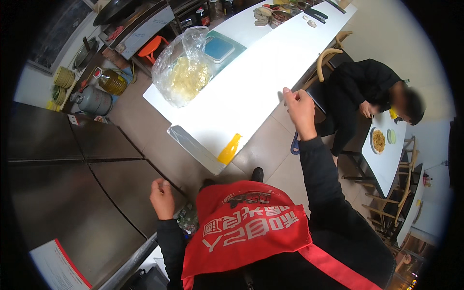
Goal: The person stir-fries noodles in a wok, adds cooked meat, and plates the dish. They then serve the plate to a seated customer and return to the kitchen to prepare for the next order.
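My right hand (301, 108) is raised at the right edge of the long white counter (261, 83), its fingers curled and thumb against them. Nothing shows in its grip. My left hand (161, 199) hangs lower, beside the dark metal cabinet doors (119, 188), with the fingers curled in and nothing visible in them. A clear plastic bag (185, 72) of pale yellow, noodle-like food stands on the counter. Beside it a blue-topped scale or tray (219, 49) rests on a greenish mat (238, 49). Yellow tape (230, 149) marks the counter's near corner.
A seated person (362, 83) eats at a white table (384, 163) with a plate of food (378, 140). Wooden chairs (328, 58) adjoin the counter. Leftward stand a gas cylinder (94, 101), an oil jug (113, 81) and an orange stool (151, 48). Bowls (281, 18) occupy the far counter.
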A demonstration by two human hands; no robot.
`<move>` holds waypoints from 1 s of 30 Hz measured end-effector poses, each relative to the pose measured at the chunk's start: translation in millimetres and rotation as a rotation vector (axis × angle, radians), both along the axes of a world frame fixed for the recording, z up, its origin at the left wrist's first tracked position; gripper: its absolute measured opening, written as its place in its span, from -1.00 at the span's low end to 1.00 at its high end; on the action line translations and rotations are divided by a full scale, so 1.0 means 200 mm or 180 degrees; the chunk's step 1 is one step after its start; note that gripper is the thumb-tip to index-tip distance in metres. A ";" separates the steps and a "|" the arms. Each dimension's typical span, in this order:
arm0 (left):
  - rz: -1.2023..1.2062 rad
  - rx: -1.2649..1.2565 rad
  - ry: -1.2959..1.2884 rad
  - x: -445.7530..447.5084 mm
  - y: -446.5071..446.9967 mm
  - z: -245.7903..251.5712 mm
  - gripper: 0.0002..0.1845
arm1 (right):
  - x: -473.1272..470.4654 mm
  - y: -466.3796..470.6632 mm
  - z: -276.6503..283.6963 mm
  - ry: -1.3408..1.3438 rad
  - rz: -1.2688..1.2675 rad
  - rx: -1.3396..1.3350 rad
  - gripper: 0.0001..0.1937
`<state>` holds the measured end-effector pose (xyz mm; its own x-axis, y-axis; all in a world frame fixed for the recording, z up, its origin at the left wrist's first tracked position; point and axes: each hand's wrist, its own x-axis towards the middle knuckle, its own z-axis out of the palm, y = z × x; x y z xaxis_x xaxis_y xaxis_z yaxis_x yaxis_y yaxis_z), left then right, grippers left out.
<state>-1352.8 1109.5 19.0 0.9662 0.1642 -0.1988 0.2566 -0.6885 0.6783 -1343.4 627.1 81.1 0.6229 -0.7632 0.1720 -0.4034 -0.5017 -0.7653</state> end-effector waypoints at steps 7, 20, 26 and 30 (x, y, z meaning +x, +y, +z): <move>-0.1488 0.0323 0.0054 0.55 0.40 -0.49 -0.58 | 0.17 -0.06 -0.19 -0.0642 -0.0845 0.2459 -0.70; -0.2483 0.0109 -0.0182 1.47 0.50 -0.30 -0.65 | 0.12 -0.14 -0.27 -0.0387 -0.1713 0.1806 -0.61; -0.2732 -0.0249 0.0163 1.67 0.50 -0.34 -0.82 | 0.30 -0.01 -0.06 0.2459 -0.1740 -0.1900 -0.53; -0.2856 0.0263 0.0089 2.14 0.45 -0.25 -0.31 | 0.87 0.41 0.17 0.0740 0.0393 -0.1102 -0.29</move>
<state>-924.0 1199.2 -30.0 0.7331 -0.6344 -0.2451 -0.3851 -0.6843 0.6192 -1170.3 709.4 114.7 0.7583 -0.6024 0.2491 -0.4660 -0.7681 -0.4392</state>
